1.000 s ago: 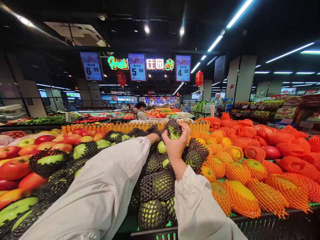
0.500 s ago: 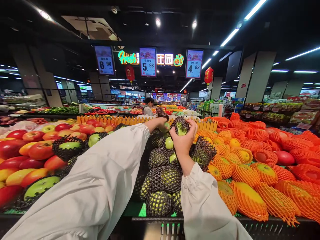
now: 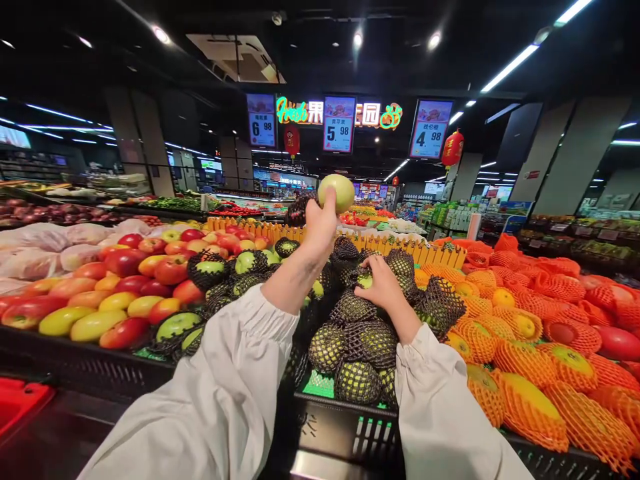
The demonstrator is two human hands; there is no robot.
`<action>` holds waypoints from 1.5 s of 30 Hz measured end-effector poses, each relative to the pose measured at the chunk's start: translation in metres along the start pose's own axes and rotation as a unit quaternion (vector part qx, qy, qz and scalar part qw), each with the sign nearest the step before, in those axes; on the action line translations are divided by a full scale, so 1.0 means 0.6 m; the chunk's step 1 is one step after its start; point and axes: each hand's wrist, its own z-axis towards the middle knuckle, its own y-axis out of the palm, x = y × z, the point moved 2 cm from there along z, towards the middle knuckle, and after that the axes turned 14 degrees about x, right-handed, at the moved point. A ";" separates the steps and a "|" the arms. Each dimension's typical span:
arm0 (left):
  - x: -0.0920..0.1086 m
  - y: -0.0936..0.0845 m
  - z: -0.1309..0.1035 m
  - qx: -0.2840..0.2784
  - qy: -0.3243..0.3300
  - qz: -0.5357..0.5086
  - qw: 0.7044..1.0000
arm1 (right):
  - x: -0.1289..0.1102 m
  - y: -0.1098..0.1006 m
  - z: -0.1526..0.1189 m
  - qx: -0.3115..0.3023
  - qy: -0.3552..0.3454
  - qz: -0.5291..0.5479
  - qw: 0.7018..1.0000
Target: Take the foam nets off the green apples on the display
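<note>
My left hand [image 3: 323,217] is raised above the fruit display, its fingers closed round a pale green apple [image 3: 339,192]. Dark netting [image 3: 299,211] shows just left of that hand. Lower and to the right, my right hand [image 3: 381,283] has its fingers curled over a green apple [image 3: 366,280] in black foam netting, low among the pile. Several more netted green apples [image 3: 357,382] fill the black crate in front of and around it.
Red and yellow apples [image 3: 127,283] lie on the left. Fruit in orange nets [image 3: 530,393] and red nets [image 3: 565,290] spreads over the right. A yellow picket edging [image 3: 430,252] runs behind the crate. Price screens [image 3: 339,125] hang overhead. A red container [image 3: 23,400] is at lower left.
My left hand has risen from the pile with the pale green apple. My right hand has lowered onto a netted apple. The view has shifted left, and the person in the background is out of sight.
</note>
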 end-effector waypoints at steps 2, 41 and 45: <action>0.007 -0.036 -0.014 0.035 -0.048 -0.082 0.995 | 0.001 0.000 -0.001 -0.004 0.009 -0.034 0.999; -0.086 -0.089 -0.096 -0.108 -0.373 -0.096 0.916 | 0.032 -0.010 0.018 0.211 0.241 0.285 0.904; -0.089 -0.091 -0.093 -0.092 -0.358 -0.100 0.924 | 0.016 -0.026 0.016 0.265 0.213 0.305 0.890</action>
